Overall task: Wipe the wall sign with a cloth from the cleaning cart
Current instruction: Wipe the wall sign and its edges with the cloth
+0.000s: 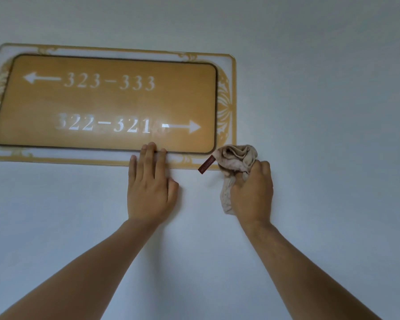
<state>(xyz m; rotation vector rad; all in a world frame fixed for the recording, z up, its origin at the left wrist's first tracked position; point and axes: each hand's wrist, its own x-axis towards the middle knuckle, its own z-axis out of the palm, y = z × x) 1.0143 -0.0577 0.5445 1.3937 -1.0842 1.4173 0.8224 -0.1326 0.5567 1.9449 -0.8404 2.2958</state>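
Two bare forearms are rising from the bottom corners of the frame toward its centre. The left hand (pixel 149 188) is lying flat and unclenched on the white wall (pixel 310 88), its fingertips (pixel 151 147) overlapping the lower border of the sign. The right hand (pixel 252 190) is gripping a bunched beige cloth (pixel 237 159), which is pressing against the sign's lower right corner; a red tag (pixel 206 166) is projecting from the cloth. The wall sign (pixel 106 102), gold with arrows and room numbers, is occupying the upper left of the frame.

Gold sign (pixel 106 102), white numerals; beige cloth (pixel 237 160), red tag (pixel 206 165).
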